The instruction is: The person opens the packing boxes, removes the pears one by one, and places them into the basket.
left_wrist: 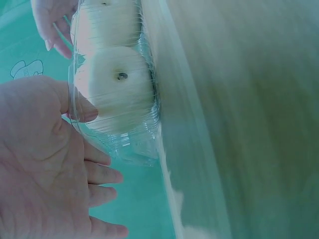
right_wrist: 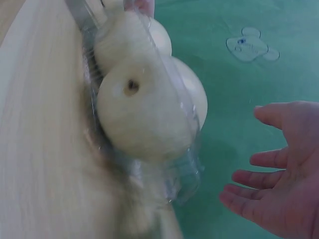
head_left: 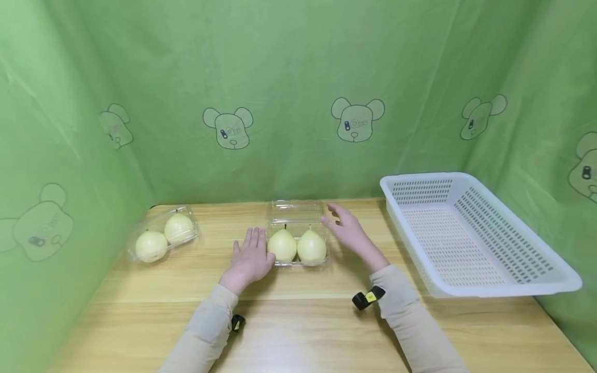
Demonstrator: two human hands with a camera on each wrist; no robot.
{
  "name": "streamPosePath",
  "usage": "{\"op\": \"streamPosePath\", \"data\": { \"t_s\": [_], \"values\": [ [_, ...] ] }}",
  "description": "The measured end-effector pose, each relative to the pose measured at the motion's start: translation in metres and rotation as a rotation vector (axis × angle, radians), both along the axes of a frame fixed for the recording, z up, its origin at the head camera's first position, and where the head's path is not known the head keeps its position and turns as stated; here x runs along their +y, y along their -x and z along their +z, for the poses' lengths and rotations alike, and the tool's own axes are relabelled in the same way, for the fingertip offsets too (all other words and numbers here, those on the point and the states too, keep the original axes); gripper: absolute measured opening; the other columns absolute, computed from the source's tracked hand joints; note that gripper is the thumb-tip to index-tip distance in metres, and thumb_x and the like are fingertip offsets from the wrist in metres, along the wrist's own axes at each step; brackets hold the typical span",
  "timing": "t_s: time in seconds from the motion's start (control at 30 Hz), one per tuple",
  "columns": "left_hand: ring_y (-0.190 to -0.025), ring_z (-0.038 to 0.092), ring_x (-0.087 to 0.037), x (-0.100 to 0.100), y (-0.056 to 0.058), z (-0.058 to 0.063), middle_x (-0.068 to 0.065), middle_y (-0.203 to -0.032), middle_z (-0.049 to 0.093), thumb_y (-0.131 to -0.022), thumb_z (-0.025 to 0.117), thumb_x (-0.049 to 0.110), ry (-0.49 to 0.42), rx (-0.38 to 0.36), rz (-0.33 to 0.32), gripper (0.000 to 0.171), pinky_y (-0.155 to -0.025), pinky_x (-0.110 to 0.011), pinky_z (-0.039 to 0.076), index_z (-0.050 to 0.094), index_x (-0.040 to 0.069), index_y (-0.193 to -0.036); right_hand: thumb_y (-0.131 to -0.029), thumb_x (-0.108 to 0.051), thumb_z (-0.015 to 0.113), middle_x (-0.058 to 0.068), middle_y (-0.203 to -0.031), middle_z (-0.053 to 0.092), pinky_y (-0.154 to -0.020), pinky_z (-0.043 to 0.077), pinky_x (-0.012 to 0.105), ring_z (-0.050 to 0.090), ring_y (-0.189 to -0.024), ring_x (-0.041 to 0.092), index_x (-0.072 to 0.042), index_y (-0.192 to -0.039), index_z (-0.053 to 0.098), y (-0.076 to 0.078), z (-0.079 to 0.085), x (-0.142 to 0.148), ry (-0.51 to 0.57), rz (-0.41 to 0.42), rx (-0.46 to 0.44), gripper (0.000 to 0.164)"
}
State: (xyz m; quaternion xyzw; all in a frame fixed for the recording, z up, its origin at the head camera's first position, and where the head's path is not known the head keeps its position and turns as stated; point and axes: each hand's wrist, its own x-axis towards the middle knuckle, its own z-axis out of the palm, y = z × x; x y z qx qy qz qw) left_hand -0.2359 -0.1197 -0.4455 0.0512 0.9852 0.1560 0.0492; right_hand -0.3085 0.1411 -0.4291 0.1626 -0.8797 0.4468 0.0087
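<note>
Clear box (head_left: 295,211), two pears (head_left: 282,246) inside, left grip (head_left: 251,260) alongside, right grip (head_left: 347,228) nearby

Wood-grain worktop (head_left: 294,321), open clear pear box (head_left: 296,211) between the fingers (head_left: 255,237), second pear box (head_left: 164,238) left of them, white basket (head_left: 503,290) right.

Left hand (left_wrist: 50,162), palm toward camera, four fingers apart, just below box (left_wrist: 137,149); thumb tip overlapping clear wall, contact hard to tell. Above thumb, inside plastic: near fruit (left_wrist: 122,97), pale, dark spot facing out. Farther up from thumb: far fruit (left_wrist: 109,25), cut by frame; right hand (left_wrist: 47,20) beside box there. Past fingertips: green cloth (left_wrist: 142,199), then blurred table (left_wrist: 249,124).
</note>
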Motion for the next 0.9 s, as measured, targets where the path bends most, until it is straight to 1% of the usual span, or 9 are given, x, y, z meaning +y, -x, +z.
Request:
{"op": "streamPosePath", "data": {
  "t_s": [0.13,0.23,0.37,0.47,0.53,0.63,0.77,0.9],
  "values": [
    [-0.152,0.008,-0.036,0.0,0.0,0.0,-0.018,-0.163,0.014,-0.097,0.037,0.035,0.001,0.006,0.001,0.071,-0.12,-0.065,0.008,0.016,0.0,-0.155,-0.095,-0.027,0.06,0.03,-0.144,0.044,-0.107,0.044,0.055,0.046,-0.131,0.045,0.007,-0.144,0.036,-0.008,0.006,-0.008,-0.076,0.028,0.069,0.065],
    [-0.152,0.008,-0.036,0.0,0.0,0.0,-0.019,-0.163,0.015,-0.097,0.037,0.034,0.0,0.012,0.001,0.071,-0.12,-0.065,0.008,0.016,-0.001,-0.155,-0.093,-0.028,0.063,0.028,-0.141,0.048,-0.104,0.047,0.055,0.05,-0.127,0.044,0.006,-0.143,0.04,-0.013,0.008,-0.014,-0.134,0.05,0.091,0.064],
    [-0.152,0.008,-0.036,0.0,0.0,0.0,-0.018,-0.163,0.014,-0.097,0.037,0.034,-0.003,0.01,0.002,0.07,-0.12,-0.065,0.008,0.016,0.0,-0.155,-0.092,-0.031,0.065,0.026,-0.142,0.048,-0.108,0.043,0.056,0.048,-0.129,0.042,0.003,-0.141,0.044,-0.02,0.008,-0.02,-0.197,0.084,0.083,0.064],
    [-0.152,0.008,-0.036,0.0,0.0,0.0,-0.018,-0.163,0.014,-0.098,0.036,0.035,-0.006,0.007,0.002,0.07,-0.12,-0.065,0.008,0.016,0.0,-0.155,-0.089,-0.032,0.068,0.024,-0.141,0.05,-0.11,0.041,0.055,0.048,-0.13,0.041,0.003,-0.138,0.047,-0.024,0.007,-0.025,-0.246,0.106,0.082,0.064],
    [-0.153,0.008,-0.036,0.0,0.0,-0.001,-0.018,-0.163,0.014,-0.098,0.036,0.035,-0.006,0.006,0.002,0.07,-0.12,-0.065,0.008,0.016,0.0,-0.155,-0.087,-0.031,0.071,0.024,-0.139,0.052,-0.109,0.042,0.054,0.05,-0.128,0.041,0.004,-0.136,0.049,-0.026,0.007,-0.028,-0.275,0.116,0.077,0.065],
    [-0.153,0.007,-0.035,0.0,0.0,-0.001,-0.018,-0.163,0.014,-0.098,0.036,0.035,-0.007,0.004,0.003,0.07,-0.12,-0.064,0.008,0.016,0.0,-0.155,-0.083,-0.028,0.075,0.025,-0.134,0.054,-0.105,0.047,0.053,0.055,-0.121,0.04,0.005,-0.131,0.052,-0.03,0.006,-0.031,-0.325,0.137,0.085,0.063],
    [-0.153,0.007,-0.035,0.0,0.0,-0.001,-0.018,-0.163,0.014,-0.098,0.035,0.035,-0.007,0.002,0.003,0.07,-0.12,-0.064,0.008,0.015,0.0,-0.155,-0.078,-0.027,0.079,0.023,-0.134,0.053,-0.103,0.048,0.053,0.055,-0.121,0.04,0.002,-0.126,0.055,-0.033,0.005,-0.033,-0.37,0.157,0.094,0.061],
    [-0.153,0.007,-0.035,0.0,0.0,-0.001,-0.018,-0.163,0.014,-0.098,0.035,0.036,-0.006,0.001,0.005,0.071,-0.12,-0.064,0.008,0.015,0.0,-0.155,-0.074,-0.028,0.082,0.022,-0.136,0.051,-0.101,0.049,0.055,0.054,-0.122,0.04,-0.001,-0.126,0.055,-0.034,0.003,-0.034,-0.384,0.162,0.093,0.064]
  ]
}}
